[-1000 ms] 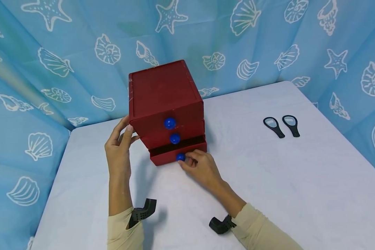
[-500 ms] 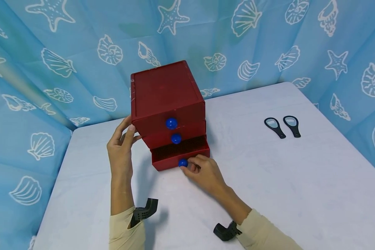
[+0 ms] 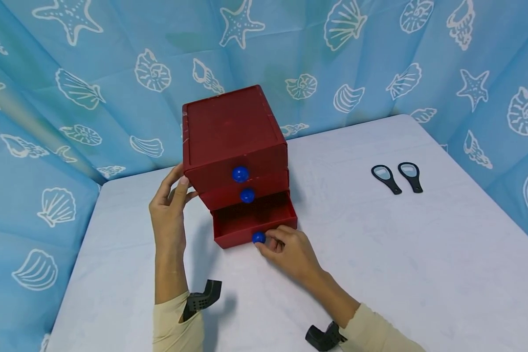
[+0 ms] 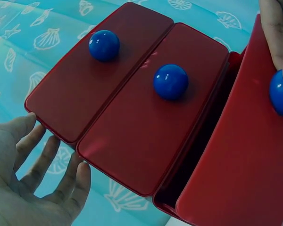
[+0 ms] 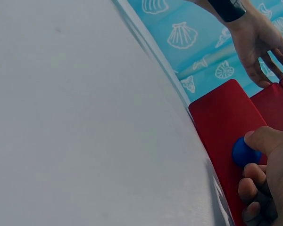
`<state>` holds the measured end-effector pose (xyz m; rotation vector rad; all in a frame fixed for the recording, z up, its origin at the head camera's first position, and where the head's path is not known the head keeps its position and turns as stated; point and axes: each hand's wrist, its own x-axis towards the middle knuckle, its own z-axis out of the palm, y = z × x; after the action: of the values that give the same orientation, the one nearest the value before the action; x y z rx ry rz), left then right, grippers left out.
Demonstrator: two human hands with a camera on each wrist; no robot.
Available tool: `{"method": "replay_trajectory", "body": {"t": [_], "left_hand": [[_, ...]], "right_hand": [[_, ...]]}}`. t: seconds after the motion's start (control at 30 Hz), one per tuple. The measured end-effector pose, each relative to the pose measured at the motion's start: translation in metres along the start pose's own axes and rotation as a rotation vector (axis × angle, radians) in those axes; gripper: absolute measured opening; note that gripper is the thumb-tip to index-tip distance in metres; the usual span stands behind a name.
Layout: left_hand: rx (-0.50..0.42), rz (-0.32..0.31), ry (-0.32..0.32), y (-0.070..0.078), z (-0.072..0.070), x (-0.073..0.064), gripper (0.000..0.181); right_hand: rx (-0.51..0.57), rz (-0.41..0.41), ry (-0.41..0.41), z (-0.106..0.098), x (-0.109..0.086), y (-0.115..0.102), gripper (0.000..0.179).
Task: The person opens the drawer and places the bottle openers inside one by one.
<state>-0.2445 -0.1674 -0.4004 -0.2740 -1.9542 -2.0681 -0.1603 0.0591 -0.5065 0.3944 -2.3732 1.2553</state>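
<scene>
I am pinching the blue knob [image 3: 258, 237] of the bottom drawer [image 3: 255, 225] with my right hand [image 3: 290, 249], the drawer standing part way out with bare table [image 3: 378, 274] behind my fingers, while my left hand [image 3: 170, 215], fingers spread, is steadying the red chest [image 3: 233, 137].

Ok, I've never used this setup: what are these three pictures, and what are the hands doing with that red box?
No machine here: a person works bare-handed. The wide picture comes from a head camera looking down; the other two come from cameras strapped to each wrist.

On the white table stands a red three-drawer chest. The left hand rests open against its side. The right hand pinches the blue knob of the bottom drawer, which is pulled partly out; nothing shows inside it. The two upper drawers are closed.

Further right lie two small black-handled magnifiers, untouched.
</scene>
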Motion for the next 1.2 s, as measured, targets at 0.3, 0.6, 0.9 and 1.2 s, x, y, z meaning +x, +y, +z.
{"method": "replay_trajectory", "body": {"t": [0.3, 0.6, 0.9, 1.2], "left_hand": [[-0.017, 0.002, -0.001, 0.000, 0.001, -0.001, 0.042], [0.005, 0.000, 0.002, 0.000, 0.001, -0.001, 0.041], [0.010, -0.005, 0.006, 0.000, 0.001, -0.001, 0.042], [0.013, 0.008, 0.005, 0.000, 0.001, 0.000, 0.043]], "right_hand": [[0.003, -0.010, 0.001, -0.003, -0.007, -0.001, 0.022], [0.010, -0.043, 0.017, -0.006, -0.014, -0.003, 0.022], [0.021, -0.060, 0.017, -0.008, -0.022, -0.006, 0.021], [0.023, -0.061, 0.007, -0.010, -0.032, -0.009, 0.019]]}}
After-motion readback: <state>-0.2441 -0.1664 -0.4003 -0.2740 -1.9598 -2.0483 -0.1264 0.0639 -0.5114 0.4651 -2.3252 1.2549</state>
